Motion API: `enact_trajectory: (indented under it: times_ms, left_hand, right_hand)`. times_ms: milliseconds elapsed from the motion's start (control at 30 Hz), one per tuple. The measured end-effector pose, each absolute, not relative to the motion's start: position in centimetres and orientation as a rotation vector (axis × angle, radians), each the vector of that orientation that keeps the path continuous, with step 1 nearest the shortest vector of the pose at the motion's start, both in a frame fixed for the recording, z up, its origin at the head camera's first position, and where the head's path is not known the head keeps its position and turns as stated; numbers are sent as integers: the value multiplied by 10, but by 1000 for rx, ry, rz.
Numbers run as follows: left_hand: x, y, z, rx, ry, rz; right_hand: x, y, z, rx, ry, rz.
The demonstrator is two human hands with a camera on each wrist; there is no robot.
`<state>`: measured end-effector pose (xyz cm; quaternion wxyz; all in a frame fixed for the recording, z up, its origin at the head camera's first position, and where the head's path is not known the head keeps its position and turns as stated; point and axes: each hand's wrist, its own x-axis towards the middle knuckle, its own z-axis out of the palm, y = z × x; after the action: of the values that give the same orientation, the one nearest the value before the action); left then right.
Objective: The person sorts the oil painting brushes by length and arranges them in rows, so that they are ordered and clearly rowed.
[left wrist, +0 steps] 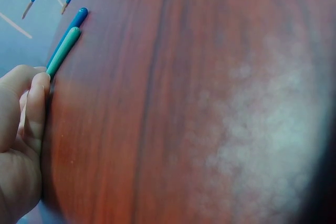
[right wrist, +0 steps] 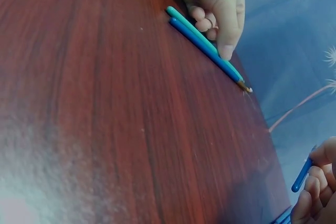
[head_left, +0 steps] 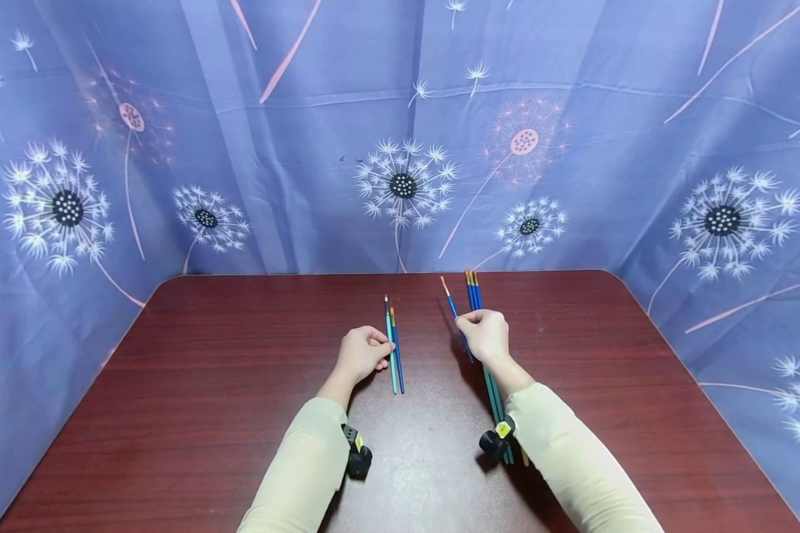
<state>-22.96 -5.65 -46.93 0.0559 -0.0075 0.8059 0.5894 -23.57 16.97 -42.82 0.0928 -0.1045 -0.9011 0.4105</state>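
Note:
My left hand (head_left: 361, 353) pinches a teal paintbrush (head_left: 392, 374) between thumb and fingers, close over the table. Right beside that brush lies a blue paintbrush (head_left: 400, 368), handle end toward me. My right hand (head_left: 488, 335) holds another blue paintbrush (head_left: 450, 300) by its handle, bristle end pointing away and to the left. Beneath the right hand and forearm runs a group of paintbrushes (head_left: 473, 289), partly hidden; several blue handles show beyond the hand. In the right wrist view the held brush's rounded handle end (right wrist: 297, 186) sticks out from the fingers.
Teal handles (head_left: 492, 392) and a yellowish tip (head_left: 525, 459) show beside my right forearm. The dark red wooden table (head_left: 207, 385) meets a blue dandelion-print cloth (head_left: 307, 185) at its far edge. Black wrist cameras (head_left: 358, 460) hang under both sleeves.

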Motion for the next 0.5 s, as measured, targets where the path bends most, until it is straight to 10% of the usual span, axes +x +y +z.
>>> enact_trajectory:
  times_ms: [500]
  left_hand:
    - [-231, -57, -469, -31, 2439, 1776]
  right_hand:
    - [-245, 187, -428, -388, -2646, 1306]
